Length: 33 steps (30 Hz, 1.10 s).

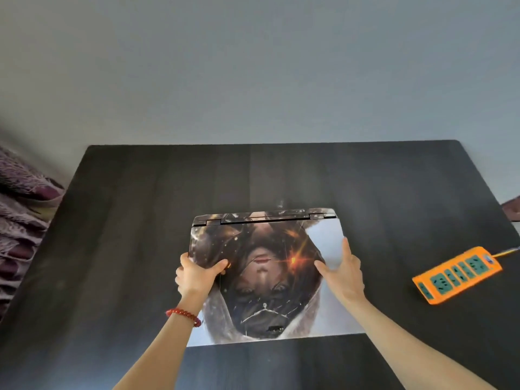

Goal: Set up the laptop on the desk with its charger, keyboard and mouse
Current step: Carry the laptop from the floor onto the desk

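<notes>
- Your left hand [195, 274] grips the left edge of the laptop [267, 277]: the thumb lies on top of the lid and the other fingers are curled around the side.
- Your right hand [344, 273] is spread flat on the lid near its right edge, with the fingers straight and the thumb stretched out toward the middle. It presses on the lid and does not pinch it.
- Both forearms reach forward from the bottom of the view. The left wrist carries a red bead bracelet [183, 316].
- The laptop is closed and lies flat in the middle of the desk [126, 220], with the hinge on the far side. Its lid is covered by a glossy printed picture, dark in the centre and pale at the corners.
- The desk is a dark board with a fine wood grain and a matte surface.
- An orange power strip [457, 274] with green sockets lies on the desk, well apart to the right of the laptop.
- A purple fluffy fabric [22, 209] is beside the left edge of the desk.
</notes>
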Available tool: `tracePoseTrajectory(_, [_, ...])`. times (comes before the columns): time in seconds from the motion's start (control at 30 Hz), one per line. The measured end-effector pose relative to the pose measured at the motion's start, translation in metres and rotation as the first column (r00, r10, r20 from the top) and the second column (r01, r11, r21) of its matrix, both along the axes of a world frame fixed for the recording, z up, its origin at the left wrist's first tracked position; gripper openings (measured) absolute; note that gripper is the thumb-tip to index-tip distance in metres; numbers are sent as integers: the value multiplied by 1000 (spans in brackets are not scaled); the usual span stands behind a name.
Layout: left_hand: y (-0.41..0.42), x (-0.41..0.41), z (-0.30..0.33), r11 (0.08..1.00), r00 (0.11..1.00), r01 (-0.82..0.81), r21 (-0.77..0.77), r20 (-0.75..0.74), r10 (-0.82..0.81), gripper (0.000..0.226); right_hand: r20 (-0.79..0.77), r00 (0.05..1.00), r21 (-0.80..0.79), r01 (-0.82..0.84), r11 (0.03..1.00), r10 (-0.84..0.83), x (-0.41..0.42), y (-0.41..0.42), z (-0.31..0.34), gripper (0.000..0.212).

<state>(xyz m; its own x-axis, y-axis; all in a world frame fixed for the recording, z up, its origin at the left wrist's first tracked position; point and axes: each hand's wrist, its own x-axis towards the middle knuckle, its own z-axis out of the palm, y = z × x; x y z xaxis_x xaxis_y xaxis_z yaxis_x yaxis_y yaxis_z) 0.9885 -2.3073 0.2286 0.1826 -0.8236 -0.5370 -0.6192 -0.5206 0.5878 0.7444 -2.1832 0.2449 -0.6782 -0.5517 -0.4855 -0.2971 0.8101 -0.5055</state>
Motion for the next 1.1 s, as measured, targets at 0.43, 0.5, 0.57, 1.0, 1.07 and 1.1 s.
tracePoseTrajectory(0.43, [-54, -38, -17, 999, 998, 41, -24, 55, -39, 99, 11, 999, -29, 45, 999, -45, -36, -52, -15, 81])
tracePoseTrajectory(0.5, [-57, -41, -18, 999, 996, 50, -17, 72, -48, 99, 13, 999, -22, 47, 999, -46, -40, -56, -17, 80])
tracePoseTrajectory(0.57, [-58, -42, -21, 999, 995, 49, -8, 85, -48, 99, 4, 999, -6, 49, 999, -49, -41, -57, -19, 79])
tracePoseTrajectory(1.0, [-58, -46, -24, 997, 987, 71, -32, 149, -65, 102, -118, 993, 70, -10, 998, 18, -35, -54, -32, 86])
tracePoseTrajectory(1.07, [-58, -45, -24, 997, 986, 73, -29, 151, -68, 102, -127, 991, 61, -24, 998, 32, -34, -51, -35, 85])
tracePoseTrajectory(1.1, [-57, -45, -23, 997, 986, 77, -26, 152, -72, 102, -136, 990, 61, -30, 998, 38, -34, -50, -36, 85])
